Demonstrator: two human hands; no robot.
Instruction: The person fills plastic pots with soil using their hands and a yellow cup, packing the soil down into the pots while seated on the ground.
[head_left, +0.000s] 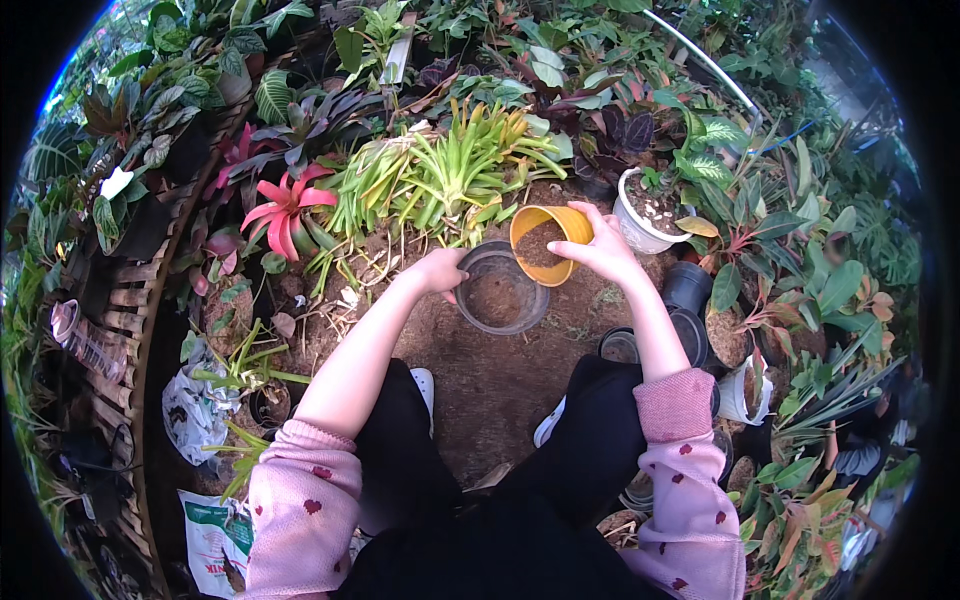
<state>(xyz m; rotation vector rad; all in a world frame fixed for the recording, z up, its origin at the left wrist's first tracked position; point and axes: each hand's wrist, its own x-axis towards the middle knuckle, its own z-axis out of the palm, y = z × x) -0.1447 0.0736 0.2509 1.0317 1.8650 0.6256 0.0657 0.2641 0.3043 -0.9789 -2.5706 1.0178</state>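
Observation:
My left hand (436, 273) grips the left rim of a dark plastic plant pot (541, 309), which has some brown soil in its bottom. In my right hand (604, 244) is a yellow plastic pot (571, 225), tilted with its mouth facing left and down towards the dark pot. Loose brown soil (538, 246) lies inside the yellow pot. The yellow pot's lower rim overlaps the dark pot's upper right rim in the view; whether they touch, I cannot tell. Beyond both pots lies a heap of green bromeliad plants (457, 169).
A pink-red bromeliad (287, 204) stands left of the heap. A white pot (637, 234) with soil is just beyond my right hand. Black pots (688, 285) crowd the right side. A white plastic bag (187, 412) and a printed sack (206, 536) lie left, beside a slatted bamboo edge (127, 322).

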